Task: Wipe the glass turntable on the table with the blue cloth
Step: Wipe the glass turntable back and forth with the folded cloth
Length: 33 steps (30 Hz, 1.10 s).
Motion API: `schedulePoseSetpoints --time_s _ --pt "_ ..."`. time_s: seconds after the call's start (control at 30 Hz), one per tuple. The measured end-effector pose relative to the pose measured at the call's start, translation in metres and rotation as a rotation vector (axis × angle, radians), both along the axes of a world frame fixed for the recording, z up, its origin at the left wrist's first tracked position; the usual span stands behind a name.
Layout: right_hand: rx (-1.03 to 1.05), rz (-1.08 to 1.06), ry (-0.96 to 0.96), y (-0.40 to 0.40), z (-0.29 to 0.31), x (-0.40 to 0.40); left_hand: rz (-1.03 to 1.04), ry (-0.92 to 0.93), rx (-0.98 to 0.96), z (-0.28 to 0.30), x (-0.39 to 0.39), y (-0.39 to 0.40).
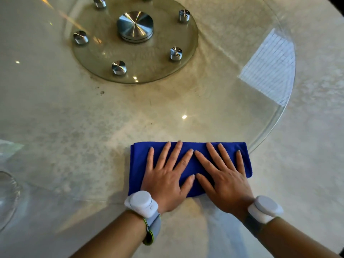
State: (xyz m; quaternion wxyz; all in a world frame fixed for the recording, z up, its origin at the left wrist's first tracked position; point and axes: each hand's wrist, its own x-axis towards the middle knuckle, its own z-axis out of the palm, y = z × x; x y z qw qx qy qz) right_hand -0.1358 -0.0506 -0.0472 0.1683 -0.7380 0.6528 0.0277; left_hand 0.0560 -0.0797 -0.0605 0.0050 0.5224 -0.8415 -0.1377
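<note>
At the far left edge a clear glass vessel stands on the pale marbled worktop, only partly in view. The large round clear glass turntable covers most of the worktop, with a smaller glass disc and shiny metal hub near the top. Near its closer rim lies the folded blue cloth. The left hand presses flat on the cloth, fingers spread, gripping nothing. Just beside it, thumbs almost touching, the right hand lies equally flat and spread on the cloth. Each wrist carries a white round device: left, right.
</note>
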Motion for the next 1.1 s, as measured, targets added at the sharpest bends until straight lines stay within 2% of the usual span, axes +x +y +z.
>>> schedulePoseSetpoints --time_s 0.37,1.1 --pt "-0.064 -0.055 0.051 -0.074 -0.010 0.000 0.034 -0.003 -0.059 -0.005 -0.002 -0.082" --pt "-0.233 -0.004 0.053 -0.315 -0.025 -0.024 0.123 -0.044 -0.151 -0.018 -0.023 -0.310"
